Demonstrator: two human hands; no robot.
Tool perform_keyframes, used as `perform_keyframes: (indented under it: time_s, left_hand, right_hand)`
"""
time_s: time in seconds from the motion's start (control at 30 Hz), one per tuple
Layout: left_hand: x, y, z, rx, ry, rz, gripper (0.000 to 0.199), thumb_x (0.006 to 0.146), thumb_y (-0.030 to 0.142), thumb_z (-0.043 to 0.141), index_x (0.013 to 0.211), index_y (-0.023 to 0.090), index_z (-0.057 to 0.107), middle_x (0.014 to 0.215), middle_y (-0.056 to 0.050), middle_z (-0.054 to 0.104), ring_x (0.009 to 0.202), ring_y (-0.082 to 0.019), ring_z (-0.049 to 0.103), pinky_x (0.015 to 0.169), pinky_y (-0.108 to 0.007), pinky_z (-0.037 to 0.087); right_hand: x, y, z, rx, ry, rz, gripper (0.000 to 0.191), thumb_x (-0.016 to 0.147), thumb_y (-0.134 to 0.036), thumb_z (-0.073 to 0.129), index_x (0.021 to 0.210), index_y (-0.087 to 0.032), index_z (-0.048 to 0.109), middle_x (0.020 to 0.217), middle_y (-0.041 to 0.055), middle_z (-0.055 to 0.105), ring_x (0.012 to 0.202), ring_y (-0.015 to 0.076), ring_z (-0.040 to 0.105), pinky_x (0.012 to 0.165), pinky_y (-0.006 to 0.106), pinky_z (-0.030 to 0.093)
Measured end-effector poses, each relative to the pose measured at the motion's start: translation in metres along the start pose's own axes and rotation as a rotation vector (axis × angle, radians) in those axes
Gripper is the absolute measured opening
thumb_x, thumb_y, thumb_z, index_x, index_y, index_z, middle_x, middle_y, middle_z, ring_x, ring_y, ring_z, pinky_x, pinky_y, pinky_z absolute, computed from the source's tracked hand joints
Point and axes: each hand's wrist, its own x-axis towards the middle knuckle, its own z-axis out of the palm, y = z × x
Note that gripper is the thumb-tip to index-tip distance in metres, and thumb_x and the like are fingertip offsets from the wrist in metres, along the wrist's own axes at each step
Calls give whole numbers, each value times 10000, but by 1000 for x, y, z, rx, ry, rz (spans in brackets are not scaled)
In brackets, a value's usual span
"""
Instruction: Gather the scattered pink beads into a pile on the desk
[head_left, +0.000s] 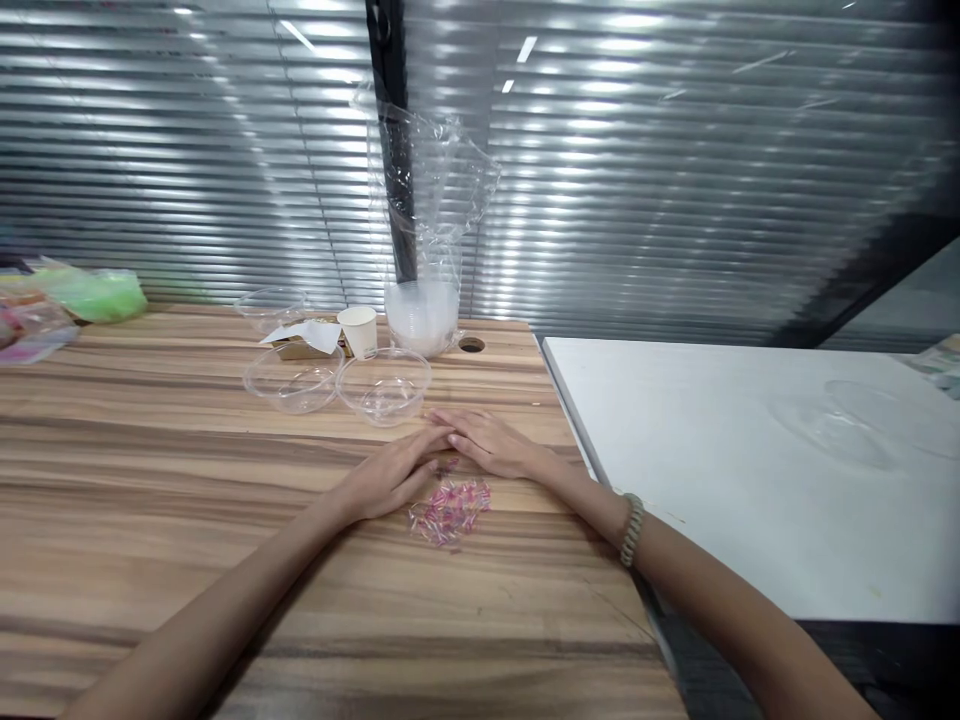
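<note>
With the left hand [390, 475] and right hand [491, 442] palm-down, fingers [424, 441] extended close together and meeting just beyond the loose pink pieces [454, 510] on the counter [187, 450], a hasty sweep could scatter those bits or bump the nearby clear bowl [384, 393].

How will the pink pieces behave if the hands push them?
The pink pieces will likely scatter rather than slide as one, since they lie in a loose pile. They look small and thin, so probably light. They may slip easily on the smooth-looking table.
</note>
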Motion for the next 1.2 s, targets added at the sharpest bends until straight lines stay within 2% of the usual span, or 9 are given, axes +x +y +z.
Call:
perform_keyframes:
  time_s: [0.17, 0.37, 0.5, 0.63, 0.73, 0.83, 0.9, 1.03, 1.2]
  left_hand:
    - [0, -3, 2, -12, -35, -37, 474, 978, 298, 397, 1434, 187, 328, 1418, -92, 448, 1267, -220, 481, 1078, -351, 382]
    - [0, -6, 1, -32, -16, -50, 435, 990, 302, 329, 1404, 173, 368, 1401, -88, 466, 1282, -208, 461, 1085, -354, 368]
    - [-2, -9, 2, -8, 80, -98, 437, 962, 260, 339, 1386, 165, 383, 1191, -91, 617, 1119, -206, 576, 1001, -353, 438]
    - [-3, -12, 2, 29, 146, -121, 449, 939, 218, 348, 1381, 165, 401, 1060, -80, 658, 1008, -205, 614, 943, -360, 466]
    - [-6, -17, -1, 61, 174, -124, 472, 925, 227, 379, 1391, 155, 397, 1137, -101, 642, 1091, -225, 586, 987, -392, 447]
    - [-8, -23, -3, 68, 86, -105, 520, 921, 277, 427, 1420, 145, 369, 1362, -121, 503, 1261, -235, 478, 1074, -398, 383]
    - [-8, -27, -3, 55, 20, -98, 524, 935, 319, 432, 1422, 135, 376, 1437, -120, 417, 1315, -229, 423, 1110, -392, 343]
    - [-5, -32, -1, 10, -1, -64, 447, 977, 354, 395, 1371, 159, 472, 1402, -92, 468, 1300, -205, 447, 1115, -392, 340]
    - [-1, -36, 2, -7, 65, 37, 348, 991, 329, 391, 1182, 198, 652, 1254, -73, 607, 1167, -192, 573, 1034, -363, 443]
  right_hand:
    - [-4, 2, 1, 8, 23, -21, 470, 1030, -380, 231, 1401, -159, 419, 1402, 78, 463, 1300, 198, 421, 1107, 406, 319]
    - [-9, 0, -1, 20, 93, 34, 532, 1028, -426, 189, 1331, -116, 498, 1321, 117, 539, 1230, 217, 501, 1060, 405, 388]
    - [-14, 2, -3, 44, 159, 110, 537, 1026, -450, 198, 1314, -126, 515, 1329, 116, 531, 1248, 216, 488, 1072, 415, 380]
    - [-18, 6, -4, 63, 240, 117, 498, 1028, -435, 218, 1277, -155, 545, 1285, 108, 567, 1200, 212, 527, 1044, 419, 409]
    - [-19, 8, -5, 63, 275, 114, 505, 1027, -455, 211, 1256, -168, 558, 1247, 107, 590, 1156, 211, 555, 1005, 403, 437]
    - [-23, 7, -7, 95, 308, 129, 527, 1023, -490, 214, 1161, -171, 611, 1110, 92, 653, 1049, 208, 607, 944, 375, 469]
    - [-27, 6, -8, 147, 318, 150, 538, 1022, -500, 219, 1073, -170, 641, 982, 73, 680, 950, 200, 635, 902, 358, 483]
    - [-36, -1, -9, 231, 297, 155, 523, 1024, -489, 237, 1011, -173, 654, 966, 62, 688, 937, 195, 642, 891, 343, 482]
    - [-39, -6, -10, 257, 342, 172, 485, 1022, -461, 268, 1033, -169, 655, 975, 65, 697, 940, 199, 650, 868, 340, 494]
